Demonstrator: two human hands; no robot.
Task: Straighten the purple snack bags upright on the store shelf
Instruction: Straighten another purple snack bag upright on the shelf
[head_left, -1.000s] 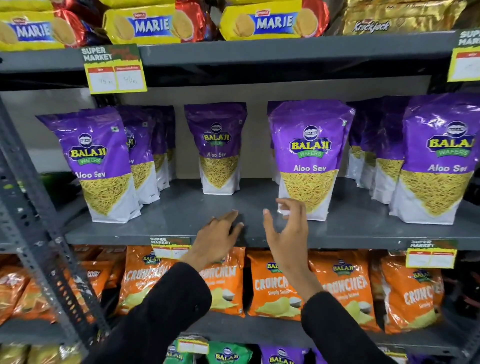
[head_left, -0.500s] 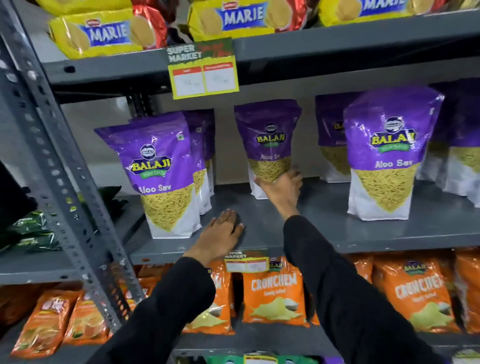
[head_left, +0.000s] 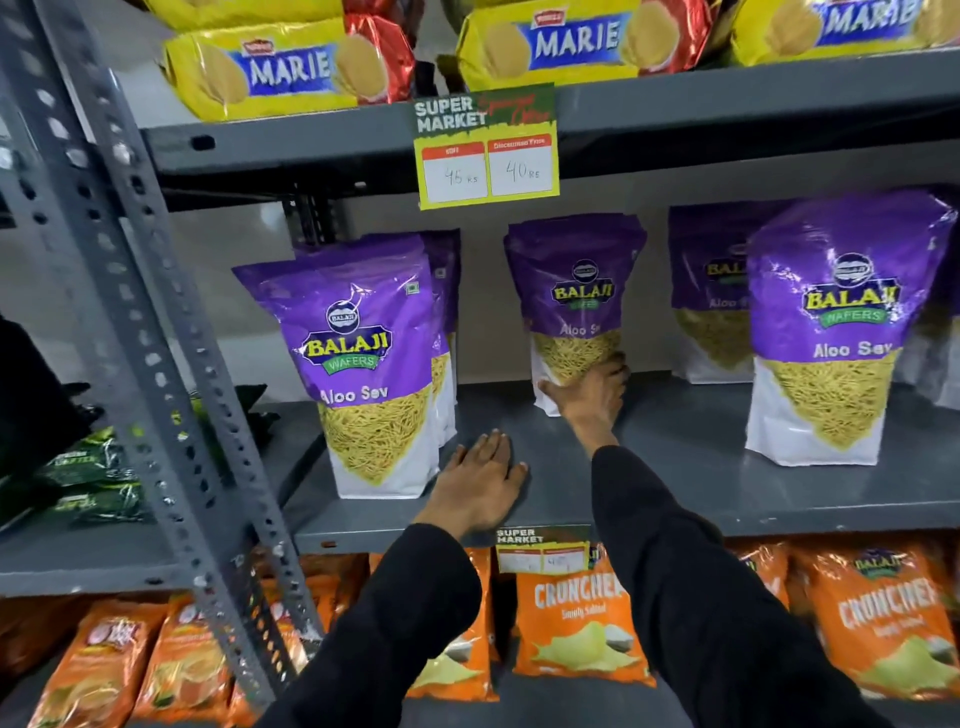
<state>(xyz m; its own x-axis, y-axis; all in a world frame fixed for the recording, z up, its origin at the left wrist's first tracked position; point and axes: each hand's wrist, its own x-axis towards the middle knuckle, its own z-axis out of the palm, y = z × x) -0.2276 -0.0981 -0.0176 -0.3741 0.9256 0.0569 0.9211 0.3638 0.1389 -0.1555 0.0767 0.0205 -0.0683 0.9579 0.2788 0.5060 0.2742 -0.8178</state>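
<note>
Purple snack bags stand in groups on the grey middle shelf (head_left: 675, 467), and you face them from the front. At the left you see the front left bag (head_left: 371, 364), upright near the shelf edge, with more purple bags just behind it. Your left hand (head_left: 480, 480) lies flat on the shelf just beside the bottom right corner of this bag; the fingers are spread, the palm is down, and it holds nothing. Whether it touches the bag I cannot tell. In the middle, further back, is the middle bag (head_left: 576, 296), which stands alone and leans a little. Your right hand (head_left: 589, 387) reaches to its lower front, with the fingers curled around the bottom of the pack, so it grips this bag. To the right stands the back right bag (head_left: 711, 291) near the wall, and in front of it the front right bag (head_left: 826, 332), upright and well apart from your hands. Above, a price tag (head_left: 487, 148) hangs from the upper shelf, under yellow biscuit packs (head_left: 291, 73). Below, orange chip bags (head_left: 576, 618) fill the lower shelf.
</note>
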